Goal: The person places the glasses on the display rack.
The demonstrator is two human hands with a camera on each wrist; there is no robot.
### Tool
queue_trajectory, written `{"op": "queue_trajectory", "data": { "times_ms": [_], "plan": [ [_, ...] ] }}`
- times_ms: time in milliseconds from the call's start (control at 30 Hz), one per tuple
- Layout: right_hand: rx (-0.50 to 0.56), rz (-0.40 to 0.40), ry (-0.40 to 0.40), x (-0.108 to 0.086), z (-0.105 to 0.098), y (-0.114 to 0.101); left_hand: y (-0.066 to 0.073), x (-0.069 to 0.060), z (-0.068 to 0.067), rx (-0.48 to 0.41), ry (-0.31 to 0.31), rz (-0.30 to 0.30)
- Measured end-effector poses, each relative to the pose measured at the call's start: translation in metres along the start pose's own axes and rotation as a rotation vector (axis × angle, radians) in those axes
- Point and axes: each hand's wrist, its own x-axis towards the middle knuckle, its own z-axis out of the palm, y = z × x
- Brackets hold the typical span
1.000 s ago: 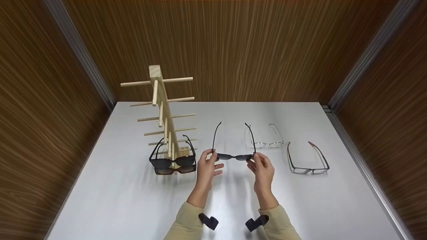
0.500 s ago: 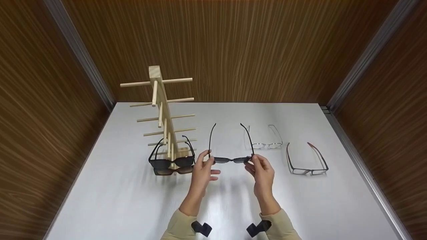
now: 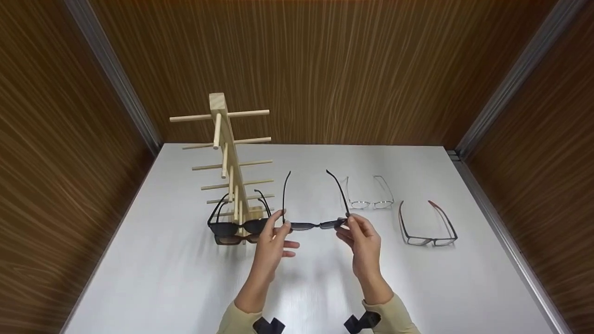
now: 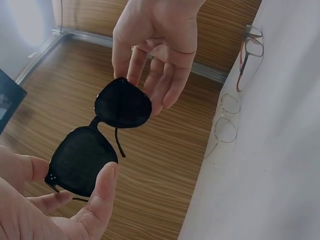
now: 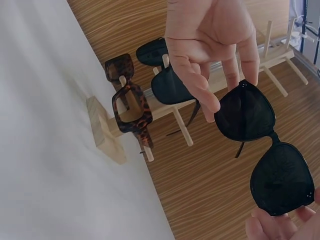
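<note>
Both hands hold one pair of black sunglasses (image 3: 302, 226) above the table, arms unfolded and pointing away. My left hand (image 3: 270, 246) pinches the frame's left corner, and my right hand (image 3: 365, 246) pinches the right corner. In the left wrist view the dark lenses (image 4: 80, 160) show between the two hands; the right wrist view shows the same sunglasses (image 5: 282, 180). Just left of my left hand stands a wooden rack (image 3: 216, 103) with pegs. Low on it hang black sunglasses (image 3: 223, 228) and, beneath them, tortoiseshell sunglasses (image 5: 145, 107).
On the white table (image 3: 441, 283), thin wire-framed glasses (image 3: 383, 204) lie to the right, beyond my right hand. Dark-framed glasses with reddish arm ends (image 3: 443, 241) lie farther right. Wood-patterned panels (image 3: 325, 69) stand at the back and both sides.
The held sunglasses have moved left toward the rack and tilted slightly. My left hand has shifted left and now overlaps the hanging sunglasses in the head view; my right hand has barely moved.
</note>
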Motion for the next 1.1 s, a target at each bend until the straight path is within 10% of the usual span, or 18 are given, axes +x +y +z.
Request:
{"op": "queue_trajectory", "data": {
  "times_ms": [1100],
  "plan": [
    [0.064,0.020,-0.290,-0.017,0.046,-0.009,0.019,-0.047,-0.057,0.017,0.056,0.046]
  ]
}}
